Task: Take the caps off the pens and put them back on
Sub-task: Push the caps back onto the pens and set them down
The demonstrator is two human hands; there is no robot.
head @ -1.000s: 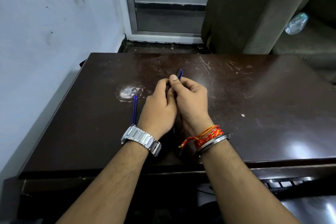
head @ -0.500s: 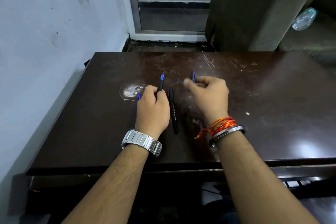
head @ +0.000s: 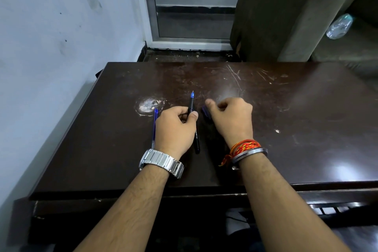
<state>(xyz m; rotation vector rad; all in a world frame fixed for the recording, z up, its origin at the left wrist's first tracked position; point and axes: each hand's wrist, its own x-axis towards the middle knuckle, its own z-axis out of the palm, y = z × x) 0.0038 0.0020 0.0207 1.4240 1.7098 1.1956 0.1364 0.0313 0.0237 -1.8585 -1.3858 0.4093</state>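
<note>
Black pen point(head: 194, 127) uncapped in left hand point(head: 173, 129). Cap point(head: 206, 112) down on counter point(head: 296, 129), seemingly released by loosely curled right hand point(head: 233, 116). Recapping left.

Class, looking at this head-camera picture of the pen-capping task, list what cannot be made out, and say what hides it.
- Thin blue pen: its near end is hidden behind the left hand.
- Dark blue cap: partly covered by the right hand; whether it is gripped or resting on the dark wooden table is unclear.
</note>
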